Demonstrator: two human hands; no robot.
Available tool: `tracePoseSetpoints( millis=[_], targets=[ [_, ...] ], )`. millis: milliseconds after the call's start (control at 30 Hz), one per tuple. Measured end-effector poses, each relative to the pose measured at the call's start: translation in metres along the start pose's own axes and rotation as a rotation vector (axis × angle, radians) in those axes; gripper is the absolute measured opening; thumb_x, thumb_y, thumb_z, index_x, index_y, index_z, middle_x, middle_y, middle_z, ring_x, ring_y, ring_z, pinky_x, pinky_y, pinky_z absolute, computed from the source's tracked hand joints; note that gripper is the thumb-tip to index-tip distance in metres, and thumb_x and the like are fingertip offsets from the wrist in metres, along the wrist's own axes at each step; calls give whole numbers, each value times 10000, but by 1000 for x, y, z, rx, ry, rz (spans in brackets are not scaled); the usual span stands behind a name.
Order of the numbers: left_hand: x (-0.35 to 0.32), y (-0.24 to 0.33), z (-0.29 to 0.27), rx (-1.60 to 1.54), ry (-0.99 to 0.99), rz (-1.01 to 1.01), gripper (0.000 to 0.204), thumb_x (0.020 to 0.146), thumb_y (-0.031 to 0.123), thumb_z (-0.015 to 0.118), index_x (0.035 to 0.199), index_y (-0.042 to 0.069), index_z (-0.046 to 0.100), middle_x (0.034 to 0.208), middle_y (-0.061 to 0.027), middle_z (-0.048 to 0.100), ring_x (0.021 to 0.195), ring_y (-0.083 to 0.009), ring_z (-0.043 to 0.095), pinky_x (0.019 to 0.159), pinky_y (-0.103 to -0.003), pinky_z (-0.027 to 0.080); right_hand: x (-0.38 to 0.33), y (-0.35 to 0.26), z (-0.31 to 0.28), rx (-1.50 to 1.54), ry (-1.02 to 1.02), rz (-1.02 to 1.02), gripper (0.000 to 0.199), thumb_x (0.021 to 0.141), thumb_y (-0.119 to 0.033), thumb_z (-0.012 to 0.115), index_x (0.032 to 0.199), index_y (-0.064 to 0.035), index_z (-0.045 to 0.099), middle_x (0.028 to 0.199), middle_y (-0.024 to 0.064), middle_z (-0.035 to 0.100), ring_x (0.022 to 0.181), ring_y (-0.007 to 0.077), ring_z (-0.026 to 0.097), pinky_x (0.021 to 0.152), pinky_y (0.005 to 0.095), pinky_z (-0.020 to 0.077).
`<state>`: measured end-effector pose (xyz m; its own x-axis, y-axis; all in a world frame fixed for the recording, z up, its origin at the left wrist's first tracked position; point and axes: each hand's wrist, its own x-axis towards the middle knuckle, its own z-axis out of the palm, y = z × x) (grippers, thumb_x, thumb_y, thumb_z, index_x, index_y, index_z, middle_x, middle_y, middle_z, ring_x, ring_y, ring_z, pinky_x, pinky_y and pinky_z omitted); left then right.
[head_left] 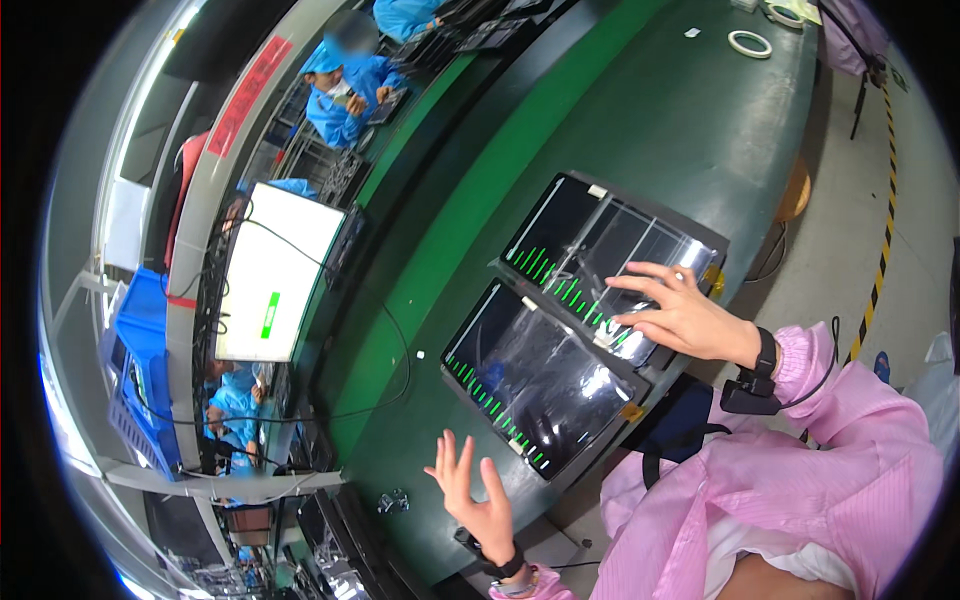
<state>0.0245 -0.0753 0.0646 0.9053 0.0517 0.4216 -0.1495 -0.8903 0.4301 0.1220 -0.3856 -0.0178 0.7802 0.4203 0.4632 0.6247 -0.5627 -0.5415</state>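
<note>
Two flat dark panels lie side by side on the dark green bench (640,110), each wrapped in shiny clear film with rows of short green marks. My right hand (678,312) rests on the near edge of the far panel (610,260), fingers spread, fingertips on the film. My left hand (470,490) hovers open over the bench beside the near panel (540,375), fingers apart and holding nothing. Both wrists carry dark bands; the sleeves are pink.
A bright white monitor (275,270) with a green bar stands behind the bench, cables trailing from it. Rolls of tape (750,43) lie at the bench's far end. People in blue coats (345,90) work beyond. A small metal part (392,500) lies near my left hand. Blue crates (140,350) stand left.
</note>
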Motion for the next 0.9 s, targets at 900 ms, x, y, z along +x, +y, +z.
tracePoseSetpoints(
  millis=[900],
  targets=[
    [-40, -58, 59, -836, -170, -479, 508, 1004, 233, 296, 1470, 83, 160, 1496, -224, 177, 1371, -332, 229, 1109, -398, 187, -22, 65, -3, 329, 575, 586, 418, 1001, -299, 336, 1282, -18, 464, 1219, 169, 572, 1170, 244, 512, 1002, 321, 343]
  ],
)
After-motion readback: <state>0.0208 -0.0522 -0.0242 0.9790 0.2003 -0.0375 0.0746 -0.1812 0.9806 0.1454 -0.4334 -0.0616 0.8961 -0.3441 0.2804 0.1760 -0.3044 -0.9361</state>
